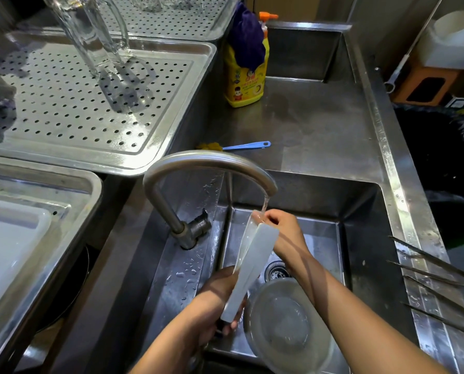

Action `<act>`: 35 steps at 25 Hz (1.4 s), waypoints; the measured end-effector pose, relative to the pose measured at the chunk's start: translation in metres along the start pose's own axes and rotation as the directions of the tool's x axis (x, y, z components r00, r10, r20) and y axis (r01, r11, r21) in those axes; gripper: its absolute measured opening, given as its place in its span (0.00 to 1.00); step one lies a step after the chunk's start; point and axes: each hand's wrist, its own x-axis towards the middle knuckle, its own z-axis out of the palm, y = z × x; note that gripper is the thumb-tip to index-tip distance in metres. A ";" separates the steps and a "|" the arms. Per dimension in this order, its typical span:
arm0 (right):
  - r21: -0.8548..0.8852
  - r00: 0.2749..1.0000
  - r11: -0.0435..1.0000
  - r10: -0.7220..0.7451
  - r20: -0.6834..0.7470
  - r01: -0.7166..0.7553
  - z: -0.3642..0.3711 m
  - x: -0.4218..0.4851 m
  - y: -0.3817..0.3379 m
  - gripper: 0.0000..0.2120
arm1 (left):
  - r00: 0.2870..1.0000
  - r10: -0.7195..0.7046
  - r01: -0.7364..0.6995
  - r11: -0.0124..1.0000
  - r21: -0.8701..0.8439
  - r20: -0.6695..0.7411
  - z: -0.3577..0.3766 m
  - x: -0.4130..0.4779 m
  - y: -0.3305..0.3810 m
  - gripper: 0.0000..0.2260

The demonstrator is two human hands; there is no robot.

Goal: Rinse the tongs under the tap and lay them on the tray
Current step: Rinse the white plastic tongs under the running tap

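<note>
Pale translucent plastic tongs (pixel 255 260) are held over the sink (pixel 360 238), tips up under the curved steel tap (pixel 198 160), from which water runs. My left hand (pixel 220 295) grips their lower hinge end. My right hand (pixel 282 228) has its fingers curled at the upper tips, right in the stream. The perforated steel tray (pixel 71 109) lies to the upper left of the sink with a clear glass pitcher (pixel 98 36) standing on it.
A clear bowl (pixel 282 325) sits in the sink by the drain (pixel 275 269). A yellow detergent bottle (pixel 244 74) and a blue-handled brush (pixel 241 146) stand behind. Another tray with a white board (pixel 9 247) is at left. Long metal skewers (pixel 436 279) lie at right.
</note>
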 end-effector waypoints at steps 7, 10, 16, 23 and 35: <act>0.018 0.991 0.999 -0.047 -0.122 0.049 -0.004 -0.002 0.002 0.04 | 0.981 0.067 0.009 0.924 -0.382 0.184 -0.004 0.003 0.009 0.30; -0.073 0.997 0.995 -0.069 -0.015 0.068 -0.006 -0.007 0.007 0.07 | 0.952 0.197 -0.079 0.896 -0.437 0.232 -0.005 -0.004 0.007 0.39; -0.251 0.994 0.961 -0.110 0.022 0.112 -0.012 -0.003 -0.001 0.16 | 0.972 0.175 -0.107 0.923 -0.370 0.154 -0.009 -0.006 -0.001 0.29; -0.451 0.971 0.863 -0.166 0.170 0.227 -0.009 -0.008 -0.004 0.24 | 0.983 0.149 -0.125 0.972 -0.198 0.110 -0.007 0.001 0.011 0.26; -0.785 0.840 0.320 -0.326 0.434 0.530 -0.019 -0.061 0.019 0.30 | 0.990 0.141 -0.141 0.990 -0.009 0.015 -0.015 0.015 0.015 0.27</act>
